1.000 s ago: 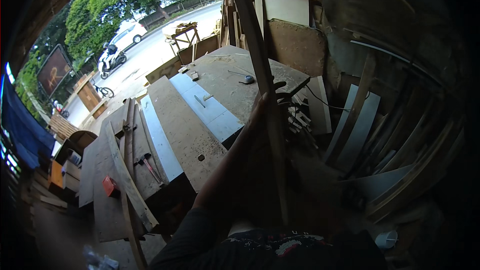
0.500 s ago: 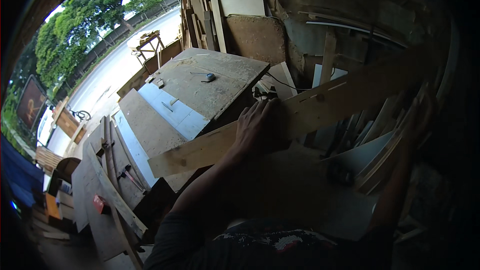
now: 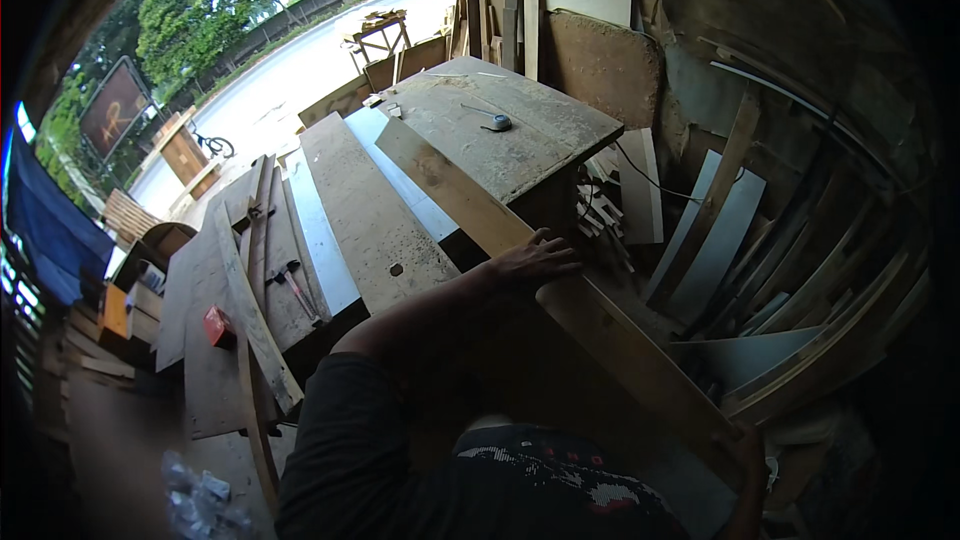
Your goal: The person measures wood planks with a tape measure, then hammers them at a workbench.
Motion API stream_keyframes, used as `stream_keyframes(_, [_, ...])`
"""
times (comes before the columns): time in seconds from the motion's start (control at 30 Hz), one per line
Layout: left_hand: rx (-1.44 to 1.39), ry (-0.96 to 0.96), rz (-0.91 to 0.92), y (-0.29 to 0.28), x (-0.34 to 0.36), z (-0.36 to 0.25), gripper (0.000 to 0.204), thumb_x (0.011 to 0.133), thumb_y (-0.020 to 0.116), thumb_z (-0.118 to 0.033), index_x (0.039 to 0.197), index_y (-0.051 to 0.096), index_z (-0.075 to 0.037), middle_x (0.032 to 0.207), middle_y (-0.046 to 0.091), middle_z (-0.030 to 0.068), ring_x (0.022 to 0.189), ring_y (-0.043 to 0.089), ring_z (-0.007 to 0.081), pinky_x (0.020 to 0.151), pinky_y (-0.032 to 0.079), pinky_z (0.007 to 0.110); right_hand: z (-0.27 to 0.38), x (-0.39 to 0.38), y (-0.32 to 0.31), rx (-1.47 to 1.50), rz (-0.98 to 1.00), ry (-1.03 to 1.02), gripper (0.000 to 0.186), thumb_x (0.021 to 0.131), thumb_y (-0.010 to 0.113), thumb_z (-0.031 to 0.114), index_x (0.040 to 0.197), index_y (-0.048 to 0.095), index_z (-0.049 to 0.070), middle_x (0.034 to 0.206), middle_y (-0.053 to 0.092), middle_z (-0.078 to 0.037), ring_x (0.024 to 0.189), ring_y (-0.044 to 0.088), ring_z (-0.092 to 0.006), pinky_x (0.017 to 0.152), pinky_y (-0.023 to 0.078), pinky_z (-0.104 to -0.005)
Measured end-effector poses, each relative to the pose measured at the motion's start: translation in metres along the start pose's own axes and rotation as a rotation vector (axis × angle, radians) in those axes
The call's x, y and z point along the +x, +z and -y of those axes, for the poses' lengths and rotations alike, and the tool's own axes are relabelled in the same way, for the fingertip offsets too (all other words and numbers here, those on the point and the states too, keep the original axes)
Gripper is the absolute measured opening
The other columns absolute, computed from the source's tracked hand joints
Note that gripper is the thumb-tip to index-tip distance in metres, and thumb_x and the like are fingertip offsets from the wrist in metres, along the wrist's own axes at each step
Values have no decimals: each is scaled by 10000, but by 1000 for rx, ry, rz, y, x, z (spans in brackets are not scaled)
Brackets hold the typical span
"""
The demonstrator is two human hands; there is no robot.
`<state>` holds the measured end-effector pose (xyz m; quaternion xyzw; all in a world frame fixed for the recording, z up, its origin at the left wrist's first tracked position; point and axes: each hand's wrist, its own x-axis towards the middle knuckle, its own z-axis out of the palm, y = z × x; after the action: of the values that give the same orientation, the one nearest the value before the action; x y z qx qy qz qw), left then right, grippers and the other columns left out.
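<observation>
A long wooden board (image 3: pixel 605 338) slants across in front of me, its far end above the worktable and its near end at my lower right. Over the board's middle lies my left hand (image 3: pixel 537 258), with the fingers bent across its edge. My right hand (image 3: pixel 743 452) is wrapped around the near end, in deep shade. Beyond the board, the worn wooden worktable (image 3: pixel 540 110) bears a tape measure (image 3: pixel 497 123). Partly under the board's far end runs a pale white-blue strip (image 3: pixel 378 145) in the tabletop.
On the left bench lie a hammer (image 3: pixel 297 290), a red box (image 3: pixel 217 327) and a long narrow plank (image 3: pixel 245 300). Offcuts and panels (image 3: pixel 830 340) lean along the right wall. Clear plastic (image 3: pixel 205 500) shows at lower left beside a blurred brown shape. A road runs outside.
The board has swung round: its far end moved from the left bench side to over the worktable, and its near end came down toward me. My right hand lowered with it. The view shifted left.
</observation>
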<state>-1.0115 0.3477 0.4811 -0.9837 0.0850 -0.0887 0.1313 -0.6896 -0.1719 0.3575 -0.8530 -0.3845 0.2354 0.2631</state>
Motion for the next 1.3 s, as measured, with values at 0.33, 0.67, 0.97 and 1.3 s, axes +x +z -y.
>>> stream_keyframes(0.33, [-150, -96, 455, 93, -61, -1, 1158, 423, 891, -471, 1423, 385, -180, 1351, 432, 101, 1290, 390, 280, 1038, 291, 534, 49, -37, 75, 90, 59, 31, 349, 814, 717, 337, 970, 716, 25, 821, 709, -179, 809, 712, -279, 698, 526, -358])
stream_keyframes(0.67, [-371, -379, 456, 58, -70, -25, 997, 677, 646, -735, 1400, 392, -98, 1414, 392, 115, 1377, 306, 289, 1064, 249, 651, 62, -35, 90, 141, 97, 49, 331, 836, 712, 308, 1000, 719, 21, 852, 714, -185, 842, 712, -217, 718, 528, -323])
stream_keyframes(0.97, [-383, -480, 335, 76, -83, -21, 828, 840, 495, -715, 1377, 428, -89, 1366, 429, 126, 1375, 305, 265, 1090, 211, 629, 78, -26, 93, 172, 94, 14, 318, 833, 725, 295, 999, 720, 24, 860, 721, -168, 813, 705, -186, 720, 525, -314])
stream_keyframes(1.3, [-368, -510, 351, 85, -97, -7, 833, 829, 527, -695, 1408, 395, -110, 1409, 394, 112, 1405, 260, 272, 1104, 188, 636, 101, -12, 99, 183, 151, 43, 310, 858, 706, 261, 1013, 707, -8, 849, 733, -127, 823, 630, -77, 701, 509, -292])
